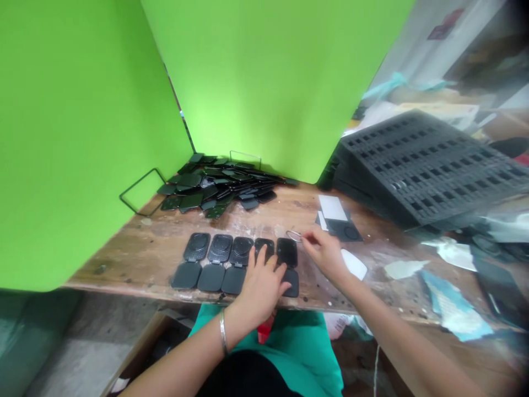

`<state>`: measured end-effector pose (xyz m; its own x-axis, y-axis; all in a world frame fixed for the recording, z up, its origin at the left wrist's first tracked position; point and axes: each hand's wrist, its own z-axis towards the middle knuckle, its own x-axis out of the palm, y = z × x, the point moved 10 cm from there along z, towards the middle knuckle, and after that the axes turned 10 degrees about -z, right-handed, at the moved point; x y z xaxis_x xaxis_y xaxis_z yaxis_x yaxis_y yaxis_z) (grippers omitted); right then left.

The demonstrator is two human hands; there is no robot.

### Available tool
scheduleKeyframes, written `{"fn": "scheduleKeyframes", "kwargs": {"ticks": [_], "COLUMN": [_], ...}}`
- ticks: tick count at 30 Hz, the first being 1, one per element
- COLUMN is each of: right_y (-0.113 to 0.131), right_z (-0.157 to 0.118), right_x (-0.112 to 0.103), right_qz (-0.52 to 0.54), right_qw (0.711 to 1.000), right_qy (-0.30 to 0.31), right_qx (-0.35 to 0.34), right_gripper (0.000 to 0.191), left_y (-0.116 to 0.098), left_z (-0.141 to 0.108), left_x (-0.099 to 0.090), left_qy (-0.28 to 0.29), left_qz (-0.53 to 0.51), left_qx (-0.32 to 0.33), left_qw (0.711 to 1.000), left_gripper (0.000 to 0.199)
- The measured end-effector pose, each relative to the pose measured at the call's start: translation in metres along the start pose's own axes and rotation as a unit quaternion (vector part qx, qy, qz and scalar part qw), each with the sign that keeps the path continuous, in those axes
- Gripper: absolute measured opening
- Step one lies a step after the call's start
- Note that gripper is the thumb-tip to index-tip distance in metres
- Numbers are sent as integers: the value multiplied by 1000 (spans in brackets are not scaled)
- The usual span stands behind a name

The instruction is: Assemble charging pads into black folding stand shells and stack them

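Several black hinged two-panel pieces (211, 278) lie unfolded side by side in a row near the table's front edge. The upper panels on the left bear a round raised ring. My left hand (262, 281), a bracelet at its wrist, rests with fingers spread over the pieces on the right of the row and partly hides them. To its right, my right hand (324, 251) is closed in a pinch on a thin pale ring (293, 236), just beside the rightmost black panel (286, 252).
A heap of glossy black panels (219, 184) lies at the back against green partitions (264, 82). White sheets (332, 208) and a white rounded piece (354, 264) lie right of the row. Stacked dark slotted trays (430, 165) and torn blue paper (454, 306) are farther right.
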<state>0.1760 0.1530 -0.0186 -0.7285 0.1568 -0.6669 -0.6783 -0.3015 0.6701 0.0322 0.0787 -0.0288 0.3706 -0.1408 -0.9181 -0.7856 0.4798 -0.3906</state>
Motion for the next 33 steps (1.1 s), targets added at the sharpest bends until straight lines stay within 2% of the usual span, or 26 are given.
{"fn": "scheduleKeyframes", "kwargs": {"ticks": [4, 9, 16, 20, 22, 24, 26, 27, 30, 31, 33], "right_y": [24, 37, 45, 54, 55, 45, 20, 0, -43, -56, -81], "right_z": [-16, -34, -46, -46, -35, -12, 21, 37, 74, 83, 96], "right_x": [20, 36, 46, 32, 7, -32, -87, -120, -206, -225, -248], "right_qz": [-93, -190, -261, -276, -265, -262, -288, -314, -353, -355, -349], "right_qw": [987, 954, 919, 917, 927, 943, 950, 946, 920, 914, 909], "right_qy": [16, 47, 72, 61, 37, 0, -48, -79, -147, -156, -155], "right_qx": [-129, -228, -285, -283, -262, -206, -108, -32, 91, 120, 166], "right_gripper": [22, 28, 26, 23, 22, 21, 19, 19, 21, 22, 21], "left_y": [-3, -4, -4, -4, -3, -1, 0, 0, 1, 1, 2], "left_z": [2, 2, 2, 4, 5, 6, 6, 6, 5, 4, 1], "left_x": [-2, -3, -4, -5, -5, -4, -3, -3, -3, -5, -8], "left_qy": [9, 17, 1, 7, 4, -8, -26, -35, -63, -72, -84], "left_qz": [4, -6, -7, -5, -1, 12, 29, 37, 44, 41, 28], "left_qx": [-3, -8, 2, 5, 8, 17, 32, 40, 65, 71, 82], "left_qw": [1000, 1000, 1000, 1000, 1000, 1000, 999, 998, 995, 994, 993], "left_gripper": [42, 42, 41, 40, 40, 39, 38, 38, 37, 37, 35]}}
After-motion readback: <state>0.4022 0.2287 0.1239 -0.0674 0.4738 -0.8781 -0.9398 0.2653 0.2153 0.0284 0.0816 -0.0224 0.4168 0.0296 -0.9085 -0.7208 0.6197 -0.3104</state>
